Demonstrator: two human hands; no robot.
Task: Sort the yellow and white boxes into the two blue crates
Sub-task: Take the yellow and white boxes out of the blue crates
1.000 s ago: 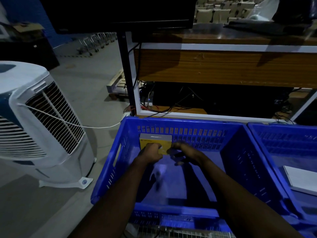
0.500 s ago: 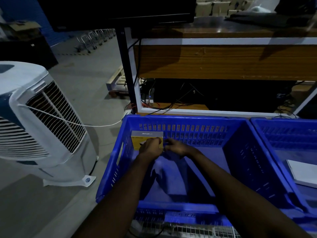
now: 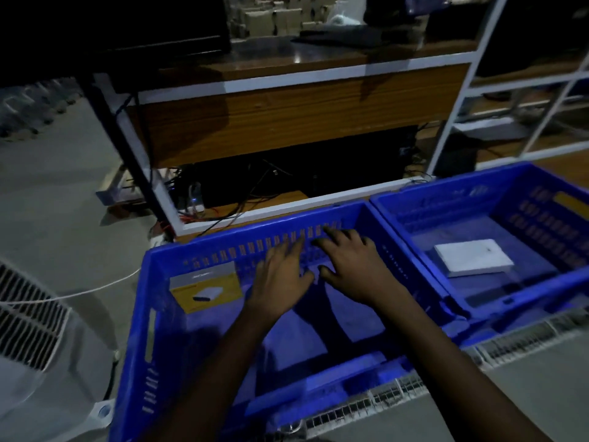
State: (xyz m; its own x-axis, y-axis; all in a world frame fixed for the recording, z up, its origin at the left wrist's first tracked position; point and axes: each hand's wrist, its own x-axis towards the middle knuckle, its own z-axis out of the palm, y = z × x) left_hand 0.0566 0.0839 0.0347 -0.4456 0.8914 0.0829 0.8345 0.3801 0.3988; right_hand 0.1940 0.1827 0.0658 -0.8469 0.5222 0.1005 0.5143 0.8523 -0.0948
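Your left hand (image 3: pixel 280 282) and right hand (image 3: pixel 350 266) hover spread and empty inside the left crate (image 3: pixel 153 314). The yellow box (image 3: pixel 207 290) leans in its far-left corner; the white box (image 3: pixel 473 257) lies in the neighbouring crate (image 3: pixel 541 282).

Two bare forearms reach in from the lower edge of the head view, each ending in an uncovered hand. No sleeve, cuff or glove shows on either arm up to where the picture cuts them off. The left hand (image 3: pixel 280 282) wears nothing on wrist or fingers (image 3: pixel 294 247) that can be made out, and the same goes for the right hand (image 3: pixel 353 266). The dim bluish light and motion blur hide finer detail such as nails.
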